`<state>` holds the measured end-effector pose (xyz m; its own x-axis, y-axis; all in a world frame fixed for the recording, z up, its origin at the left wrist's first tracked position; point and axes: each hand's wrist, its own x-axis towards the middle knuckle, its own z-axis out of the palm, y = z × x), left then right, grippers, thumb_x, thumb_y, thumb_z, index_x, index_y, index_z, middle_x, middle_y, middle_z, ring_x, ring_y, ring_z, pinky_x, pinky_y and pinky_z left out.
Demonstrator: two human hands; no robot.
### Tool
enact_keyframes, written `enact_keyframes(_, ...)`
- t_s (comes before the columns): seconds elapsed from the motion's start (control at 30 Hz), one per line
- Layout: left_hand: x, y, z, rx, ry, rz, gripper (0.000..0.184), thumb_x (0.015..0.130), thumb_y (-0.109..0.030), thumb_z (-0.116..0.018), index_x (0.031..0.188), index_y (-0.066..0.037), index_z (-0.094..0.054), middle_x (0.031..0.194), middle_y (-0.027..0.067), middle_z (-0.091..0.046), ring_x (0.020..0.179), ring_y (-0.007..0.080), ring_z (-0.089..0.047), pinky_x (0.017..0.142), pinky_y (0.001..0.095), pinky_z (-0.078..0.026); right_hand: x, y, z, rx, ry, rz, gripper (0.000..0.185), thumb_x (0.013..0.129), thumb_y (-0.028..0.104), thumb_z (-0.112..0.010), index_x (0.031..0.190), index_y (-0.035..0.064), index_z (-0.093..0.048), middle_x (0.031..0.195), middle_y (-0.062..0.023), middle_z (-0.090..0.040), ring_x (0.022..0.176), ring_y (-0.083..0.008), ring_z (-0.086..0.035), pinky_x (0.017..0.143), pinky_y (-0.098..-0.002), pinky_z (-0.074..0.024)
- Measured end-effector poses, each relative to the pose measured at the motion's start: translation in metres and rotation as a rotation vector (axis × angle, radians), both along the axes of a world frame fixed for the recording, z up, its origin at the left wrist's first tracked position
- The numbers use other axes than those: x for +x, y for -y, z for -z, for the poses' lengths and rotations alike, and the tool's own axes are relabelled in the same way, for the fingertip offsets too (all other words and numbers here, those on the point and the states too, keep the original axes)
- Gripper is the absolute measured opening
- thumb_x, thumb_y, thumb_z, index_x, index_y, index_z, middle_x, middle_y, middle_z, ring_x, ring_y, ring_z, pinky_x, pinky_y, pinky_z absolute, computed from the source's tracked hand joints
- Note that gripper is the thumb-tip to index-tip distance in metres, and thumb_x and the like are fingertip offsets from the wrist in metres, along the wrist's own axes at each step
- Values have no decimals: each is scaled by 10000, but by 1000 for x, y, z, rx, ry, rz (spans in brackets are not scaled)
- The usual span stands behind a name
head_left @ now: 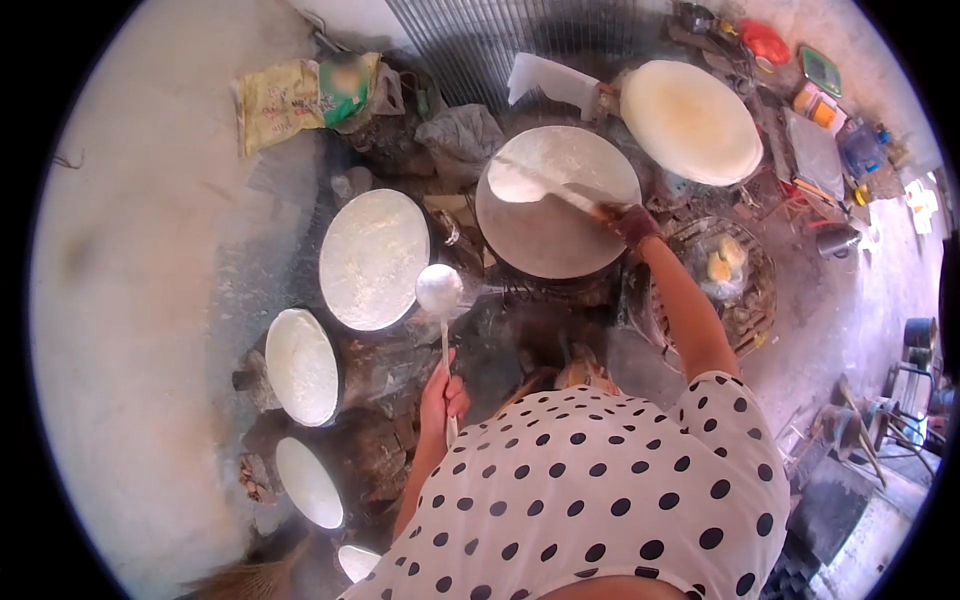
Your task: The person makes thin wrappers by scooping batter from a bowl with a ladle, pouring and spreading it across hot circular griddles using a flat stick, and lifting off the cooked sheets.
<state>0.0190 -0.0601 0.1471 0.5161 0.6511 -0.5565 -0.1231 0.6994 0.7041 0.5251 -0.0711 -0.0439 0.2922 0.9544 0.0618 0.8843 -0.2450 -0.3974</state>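
My left hand (441, 400) is closed around the long handle of a ladle (440, 291), whose round bowl is whitish and faces up beside a batter-covered round pan. My right hand (628, 225), in a dark glove, grips a long flat spatula (570, 193) that reaches over the round griddle (555, 245). White batter (518, 184) lies on the griddle's upper left part, by the tool's far end. To the left, a large pan (375, 260) carries a full white layer. A smaller pan (302, 368) below it is also white across.
A stack of pale round flatbreads (690, 120) stands at upper right. A round basket (760, 290) holds yellowish pieces in plastic. Further white-filled pans (310, 483) line the lower left. A yellow and green sack (290, 105) lies at the back, near a ribbed metal panel (500, 50).
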Motion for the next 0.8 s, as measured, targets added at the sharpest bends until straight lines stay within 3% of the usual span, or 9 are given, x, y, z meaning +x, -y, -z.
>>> enact_keyframes(0.03, 0, 1, -1, -7, 5, -8, 373, 1013, -258, -358, 1359, -131, -411, 620, -47, -344, 404, 53, -326, 381, 219, -314, 1, 5, -25, -110, -319, 289, 431, 855, 376, -554, 1282, 324, -534, 1218, -58, -602, 1089, -289, -585, 911, -401, -470)
enact_keyframes(0.13, -1, 0, 7, -23, 23, -5, 373, 1013, -263, -360, 1363, -139, -406, 619, -48, -341, 405, 54, -325, 385, 219, -315, -14, -1, -67, -124, -468, 607, 444, 854, 389, -553, 1291, 320, -523, 1219, -69, -601, 1076, -296, -592, 904, -400, -477)
enact_keyframes(0.27, -1, 4, 7, -74, 18, -38, 376, 1013, -270, -364, 1369, -156, -397, 621, -51, -346, 406, 53, -323, 393, 216, -315, -37, -15, -32, -198, -78, 228, 484, 848, 430, -553, 1309, 290, -510, 1165, -111, -627, 1072, -318, -594, 899, -411, -479)
enact_keyframes(0.33, -2, 6, 5, -76, 0, -48, 372, 1012, -266, -365, 1366, -159, -399, 622, -53, -346, 407, 52, -322, 395, 217, -315, -29, -7, -40, -291, -214, 243, 504, 839, 448, -559, 1317, 297, -500, 1161, -109, -629, 1081, -313, -592, 901, -411, -480)
enact_keyframes(0.4, -1, 8, 4, -79, -17, -59, 368, 1011, -263, -365, 1363, -162, -402, 623, -55, -347, 408, 51, -321, 397, 218, -314, -1, 1, -21, -105, -265, 130, 486, 844, 429, -565, 1313, 322, -497, 1178, -102, -622, 1084, -315, -590, 906, -413, -478)
enact_keyframes(0.57, 6, 5, 9, -77, -12, -67, 362, 1012, -280, -367, 1346, -150, -417, 621, -56, -345, 404, 51, -317, 394, 225, -316, -37, -13, -91, -296, -270, 438, 451, 863, 469, -539, 1299, 359, -509, 1222, -79, -605, 1136, -302, -562, 904, -398, -474)
enact_keyframes(0.6, 6, 6, 8, -78, -11, -73, 362, 1012, -280, -367, 1346, -150, -417, 621, -56, -345, 404, 51, -317, 394, 225, -316, -36, -13, -75, -297, -269, 432, 451, 863, 469, -539, 1299, 359, -509, 1222, -79, -605, 1136, -302, -562, 904, -398, -474)
enact_keyframes(0.67, 5, 10, 6, -75, -55, -80, 371, 1017, -294, -358, 1362, -166, -408, 609, -69, -323, 398, 40, -302, 365, 219, -288, -21, -8, -27, -199, -367, 241, 495, 836, 522, -546, 1263, 273, -564, 1212, -128, -602, 1123, -302, -571, 904, -405, -467)
enact_keyframes(0.8, 4, 26, 6, -74, -76, -113, 370, 1017, -303, -361, 1355, -163, -414, 605, -71, -321, 393, 44, -293, 358, 221, -272, 5, 2, -25, -152, -384, 353, 531, 826, 491, -557, 1185, 103, -608, 1166, -188, -612, 1097, -319, -582, 914, -413, -455)
